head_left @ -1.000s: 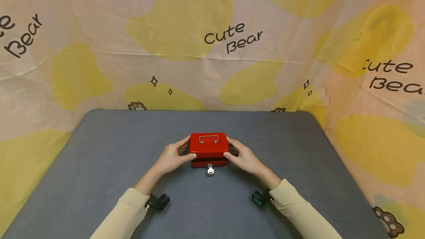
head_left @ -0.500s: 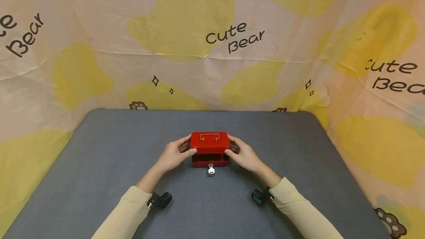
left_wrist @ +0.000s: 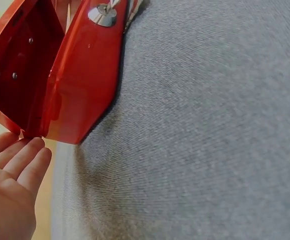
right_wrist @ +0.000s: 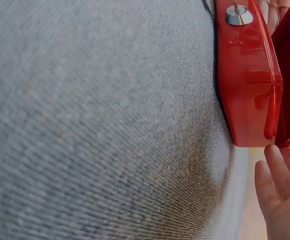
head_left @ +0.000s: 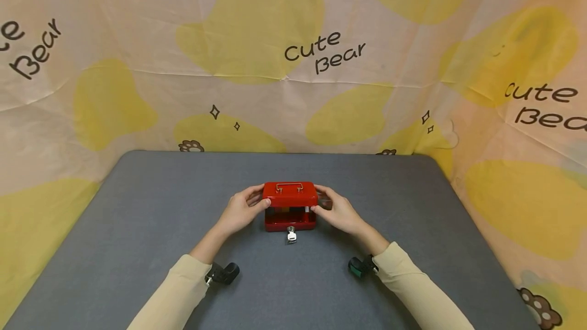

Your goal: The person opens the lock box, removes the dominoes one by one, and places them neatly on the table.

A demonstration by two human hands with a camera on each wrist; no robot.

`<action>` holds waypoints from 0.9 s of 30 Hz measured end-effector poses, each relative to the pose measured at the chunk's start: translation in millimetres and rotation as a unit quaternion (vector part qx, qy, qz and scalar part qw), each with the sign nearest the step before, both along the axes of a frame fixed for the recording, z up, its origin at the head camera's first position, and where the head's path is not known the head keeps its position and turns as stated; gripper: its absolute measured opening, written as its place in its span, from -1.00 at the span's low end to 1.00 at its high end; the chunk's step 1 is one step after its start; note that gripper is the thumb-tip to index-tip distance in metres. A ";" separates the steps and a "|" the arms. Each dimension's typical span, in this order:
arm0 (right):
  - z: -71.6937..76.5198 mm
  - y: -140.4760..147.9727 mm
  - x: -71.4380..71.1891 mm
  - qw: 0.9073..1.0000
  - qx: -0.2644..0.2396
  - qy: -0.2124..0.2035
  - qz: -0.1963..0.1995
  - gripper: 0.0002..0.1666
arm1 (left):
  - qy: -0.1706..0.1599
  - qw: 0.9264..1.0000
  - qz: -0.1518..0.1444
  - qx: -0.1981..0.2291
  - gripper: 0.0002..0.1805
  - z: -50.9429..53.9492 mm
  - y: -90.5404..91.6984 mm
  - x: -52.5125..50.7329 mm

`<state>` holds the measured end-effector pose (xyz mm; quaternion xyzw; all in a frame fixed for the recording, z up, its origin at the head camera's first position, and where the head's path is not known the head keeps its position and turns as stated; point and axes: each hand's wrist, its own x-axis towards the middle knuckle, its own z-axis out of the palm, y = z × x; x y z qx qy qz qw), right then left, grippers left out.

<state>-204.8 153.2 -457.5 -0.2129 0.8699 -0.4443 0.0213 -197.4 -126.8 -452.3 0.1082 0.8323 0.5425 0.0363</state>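
A red metal cash box (head_left: 290, 227) stands on the grey table, its lid (head_left: 290, 199) tilted partway up. On the lid is a thin wire handle (head_left: 289, 186). A key (head_left: 291, 237) sits in the lock at the front; the left wrist view shows the round silver lock (left_wrist: 103, 16). My left hand (head_left: 240, 214) holds the box's left side, thumb at the lid's front corner and fingers farther back. On the right side my right hand (head_left: 341, 216) does likewise. In both wrist views, extended fingertips touch near the hinge end. Small shapes inside are unclear.
The grey cloth-covered table (head_left: 183, 182) stretches around the box. Behind it and at both sides hangs a pink and yellow printed curtain (head_left: 257, 29). Each wrist carries a small black camera, such as the left wrist camera (head_left: 223, 273).
The lid has risen from a narrow gap to a wider one, thumbs going up with its front edge. The base and key look unmoved apart from a slight shift of view.
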 end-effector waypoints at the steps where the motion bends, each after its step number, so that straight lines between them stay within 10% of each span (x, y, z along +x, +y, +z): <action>1: 0.3 0.2 -0.4 1.000 -0.004 -0.001 0.001 -0.32 | -0.001 1.000 0.000 -0.001 -0.33 0.4 0.1 -0.4; 27: 11.2 1.1 -11.5 1.000 0.008 -0.002 -0.010 -0.44 | 0.016 1.000 0.009 -0.015 -0.36 8.0 0.9 0.4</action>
